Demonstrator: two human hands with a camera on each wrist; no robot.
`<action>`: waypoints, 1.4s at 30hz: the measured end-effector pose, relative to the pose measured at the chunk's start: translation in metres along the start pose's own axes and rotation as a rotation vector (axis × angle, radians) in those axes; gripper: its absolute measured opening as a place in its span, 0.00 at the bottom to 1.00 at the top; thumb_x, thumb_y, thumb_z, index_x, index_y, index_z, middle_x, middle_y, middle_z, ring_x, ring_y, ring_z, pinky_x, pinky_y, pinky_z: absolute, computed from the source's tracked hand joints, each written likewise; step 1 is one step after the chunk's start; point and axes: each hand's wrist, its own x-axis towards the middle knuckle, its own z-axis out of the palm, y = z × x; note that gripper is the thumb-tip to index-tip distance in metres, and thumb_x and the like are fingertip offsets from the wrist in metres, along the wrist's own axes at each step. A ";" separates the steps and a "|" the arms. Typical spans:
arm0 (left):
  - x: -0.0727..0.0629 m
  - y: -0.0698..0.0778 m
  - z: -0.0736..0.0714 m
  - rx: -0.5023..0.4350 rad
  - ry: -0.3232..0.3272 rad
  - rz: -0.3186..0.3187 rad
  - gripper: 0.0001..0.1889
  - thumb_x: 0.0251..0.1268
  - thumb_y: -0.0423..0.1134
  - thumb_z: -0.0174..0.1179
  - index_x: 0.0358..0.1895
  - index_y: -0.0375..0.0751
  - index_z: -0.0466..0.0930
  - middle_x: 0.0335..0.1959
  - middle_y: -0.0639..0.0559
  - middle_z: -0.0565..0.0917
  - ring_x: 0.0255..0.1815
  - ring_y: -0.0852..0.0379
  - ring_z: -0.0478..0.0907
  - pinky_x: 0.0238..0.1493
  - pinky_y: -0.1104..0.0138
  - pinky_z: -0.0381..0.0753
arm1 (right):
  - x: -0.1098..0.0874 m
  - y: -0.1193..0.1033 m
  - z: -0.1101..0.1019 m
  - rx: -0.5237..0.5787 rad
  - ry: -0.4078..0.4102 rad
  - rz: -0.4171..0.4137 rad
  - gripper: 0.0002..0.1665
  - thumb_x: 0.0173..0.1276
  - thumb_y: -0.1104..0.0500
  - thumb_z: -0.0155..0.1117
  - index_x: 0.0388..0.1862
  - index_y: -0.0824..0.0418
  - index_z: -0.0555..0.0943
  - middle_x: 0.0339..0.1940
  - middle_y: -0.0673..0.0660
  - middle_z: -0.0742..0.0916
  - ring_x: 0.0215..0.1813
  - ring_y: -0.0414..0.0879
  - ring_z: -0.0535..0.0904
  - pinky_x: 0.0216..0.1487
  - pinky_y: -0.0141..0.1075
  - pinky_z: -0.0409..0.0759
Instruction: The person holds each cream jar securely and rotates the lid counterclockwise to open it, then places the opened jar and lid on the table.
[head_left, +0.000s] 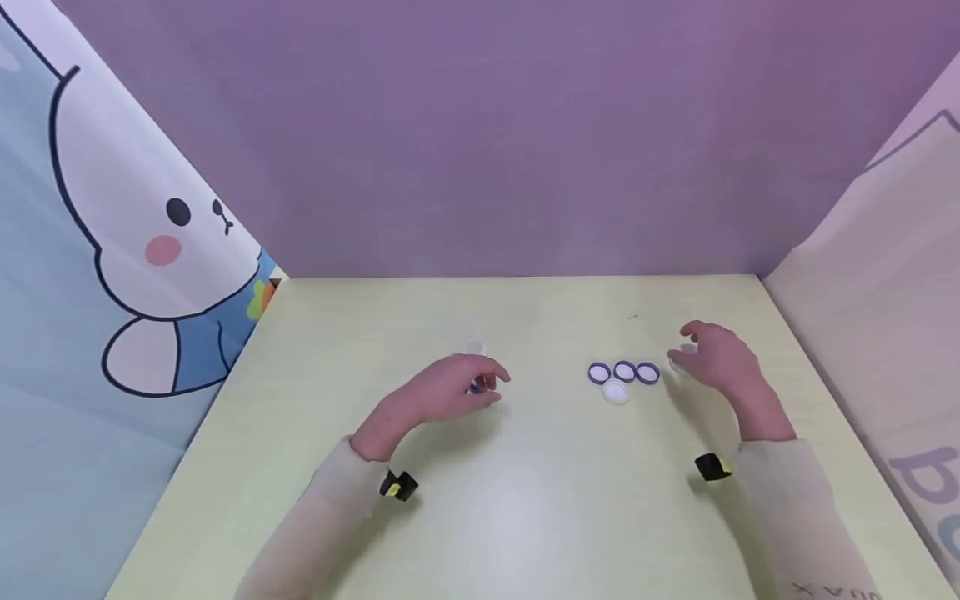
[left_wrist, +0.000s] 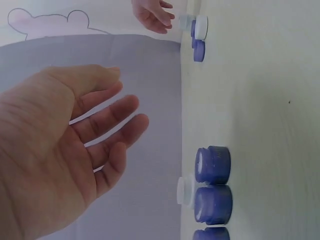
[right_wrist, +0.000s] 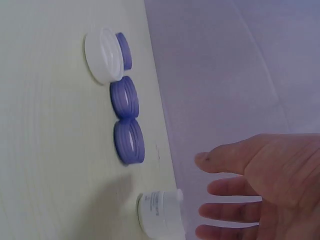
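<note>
My left hand (head_left: 459,387), fingers loosely bent and holding nothing, hovers over several small purple jars. In the left wrist view two purple jars (left_wrist: 213,165) stand side by side, another is cut off at the edge, and a whitish jar (left_wrist: 187,190) is behind them. Above a white jar (right_wrist: 161,214) with small print, my right hand (head_left: 716,357) hangs with relaxed fingers and no grip. Between the hands lie three purple lids (head_left: 648,372) with their hollow sides up. A white lid (head_left: 617,392) rests against them, also hollow side up.
The pale wood-look table (head_left: 525,500) ends at a purple cloth backdrop (head_left: 517,150). Cloth with a cartoon rabbit (head_left: 172,275) hangs on the left side, and another printed cloth (head_left: 885,350) on the right. A small dark mark (head_left: 633,316) shows near the table's back.
</note>
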 end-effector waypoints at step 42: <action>0.025 -0.013 0.025 -0.246 0.100 0.016 0.17 0.70 0.42 0.59 0.59 0.45 0.79 0.57 0.57 0.80 0.61 0.61 0.72 0.60 0.54 0.72 | 0.006 -0.004 -0.002 -0.030 0.035 0.048 0.31 0.57 0.47 0.70 0.50 0.68 0.77 0.45 0.67 0.83 0.40 0.60 0.80 0.31 0.47 0.74</action>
